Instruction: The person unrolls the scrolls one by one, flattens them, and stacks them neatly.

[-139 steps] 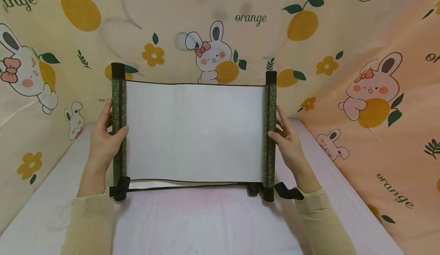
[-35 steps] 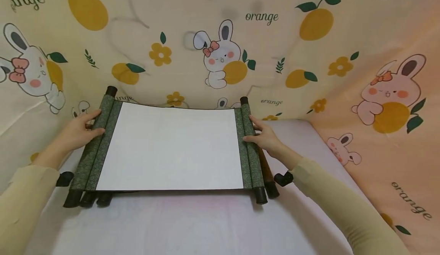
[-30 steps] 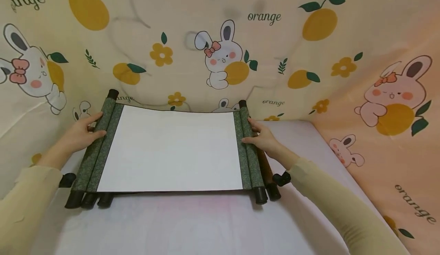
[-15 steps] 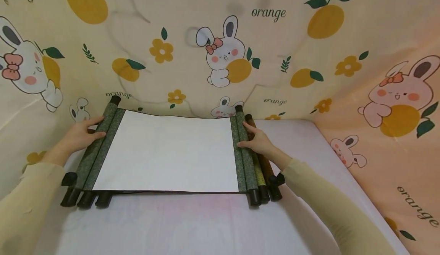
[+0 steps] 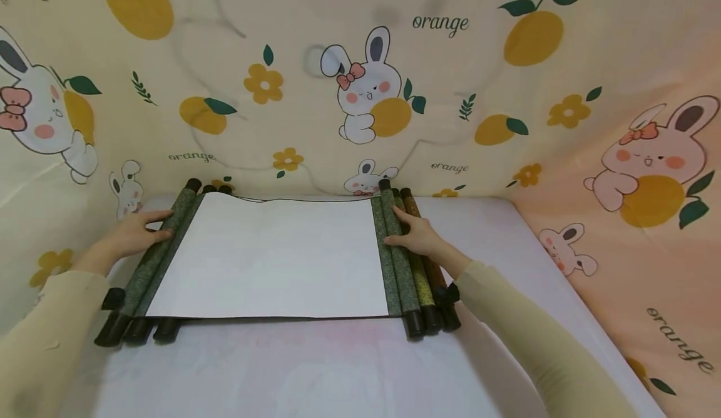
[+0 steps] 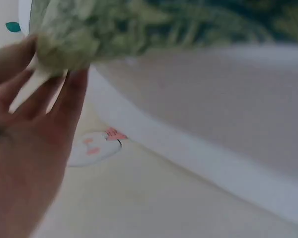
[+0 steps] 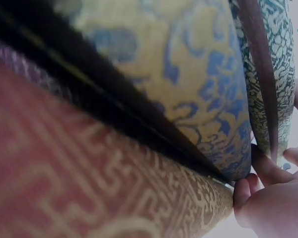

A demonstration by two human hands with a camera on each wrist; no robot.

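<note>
A hanging scroll [image 5: 270, 261] with blank white paper and green patterned ends lies spread across the middle in the head view. My left hand [image 5: 132, 236] grips its left roller [image 5: 152, 261], thumb on top. In the left wrist view, the fingers [image 6: 72, 94] reach the underside of the green roll [image 6: 89, 34]. My right hand [image 5: 422, 238] pinches the right roller [image 5: 401, 268]. Just right of it lie a yellow roller [image 5: 421, 280] and a red-brown roller [image 5: 438, 280]. The right wrist view shows the fingers [image 7: 268, 166] between the green roll [image 7: 280, 54] and the yellow-and-blue roll [image 7: 208, 84].
Black roller ends [image 5: 167, 330] of scrolls beneath stick out at the lower left. A white-covered table [image 5: 270, 368] extends in front and to the right. Behind stands a cloth backdrop [image 5: 304, 5] printed with rabbits and oranges.
Both hands have lowered the scroll from a raised, upright hold to nearly flat over the other scrolls. Its right roller has shifted left, uncovering the yellow roller beside the red-brown one.
</note>
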